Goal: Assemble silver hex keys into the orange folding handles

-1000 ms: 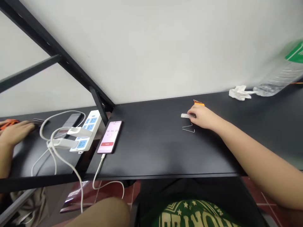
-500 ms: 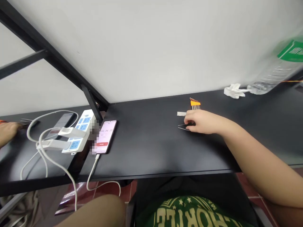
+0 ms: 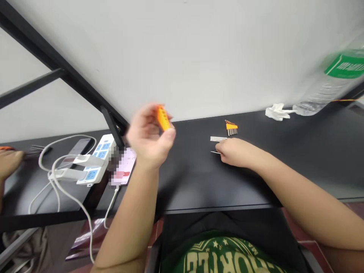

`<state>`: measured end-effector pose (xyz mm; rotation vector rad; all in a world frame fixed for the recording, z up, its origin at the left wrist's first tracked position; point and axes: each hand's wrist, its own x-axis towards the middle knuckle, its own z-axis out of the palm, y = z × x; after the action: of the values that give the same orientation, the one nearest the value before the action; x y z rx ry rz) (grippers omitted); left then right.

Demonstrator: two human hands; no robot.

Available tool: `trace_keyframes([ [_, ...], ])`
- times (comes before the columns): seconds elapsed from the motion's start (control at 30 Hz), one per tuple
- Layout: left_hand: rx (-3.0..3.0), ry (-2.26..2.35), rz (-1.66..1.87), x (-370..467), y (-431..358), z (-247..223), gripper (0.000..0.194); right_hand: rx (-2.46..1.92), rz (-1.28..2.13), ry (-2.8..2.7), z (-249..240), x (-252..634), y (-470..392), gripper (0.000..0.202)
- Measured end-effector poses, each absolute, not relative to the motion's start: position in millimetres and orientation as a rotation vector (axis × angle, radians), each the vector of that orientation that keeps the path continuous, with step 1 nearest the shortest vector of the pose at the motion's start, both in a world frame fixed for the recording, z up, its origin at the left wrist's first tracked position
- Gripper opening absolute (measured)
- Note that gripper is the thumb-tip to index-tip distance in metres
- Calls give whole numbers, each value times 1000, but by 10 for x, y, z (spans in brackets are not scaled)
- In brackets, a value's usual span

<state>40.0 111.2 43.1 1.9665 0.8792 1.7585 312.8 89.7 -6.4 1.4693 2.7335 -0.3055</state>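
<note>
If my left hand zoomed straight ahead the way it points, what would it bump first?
Probably the white wall. I see nothing between it and your left hand, but how far off is unclear.

Person wearing green fabric (image 3: 207,245) printed with large cream block lettering (image 3: 222,263) and small cream stars (image 3: 220,242), with plain black fabric (image 3: 222,222) beside it; both forearms bare.

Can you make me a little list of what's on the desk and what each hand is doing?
left hand: raised above the desk, holding an orange piece
right hand: down on the desk, fingers on a thin wire
near right hand: white sticks, orange holder with metal rods
by the wall: crumpled tissue, clear bottle with green label
behind left hand: phone, partly hidden
</note>
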Motion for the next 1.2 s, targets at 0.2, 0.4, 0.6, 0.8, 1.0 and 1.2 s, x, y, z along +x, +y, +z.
trace_keyframes([
  [0.2,2218,1213,1233,536,1420,-179,46,1775,-430,2770,-78,3170,1114,15],
  [0.4,2055,1330,1196,484,1513,-343,41,1896,-393,2672,-238,3188,1177,16],
  [0.6,2038,1335,1148,517,1511,-376,41,1949,-327,2653,-305,3237,1213,32],
  [0.8,2078,1294,1078,545,1524,-432,39,1938,-376,2661,-355,3209,1257,31],
  [1.0,2096,1275,1064,552,1507,-420,38,1627,-377,2873,-164,3307,1139,19],
  [1.2,2090,1272,1038,563,1496,-421,39,1410,-288,2756,-111,3187,1036,14],
])
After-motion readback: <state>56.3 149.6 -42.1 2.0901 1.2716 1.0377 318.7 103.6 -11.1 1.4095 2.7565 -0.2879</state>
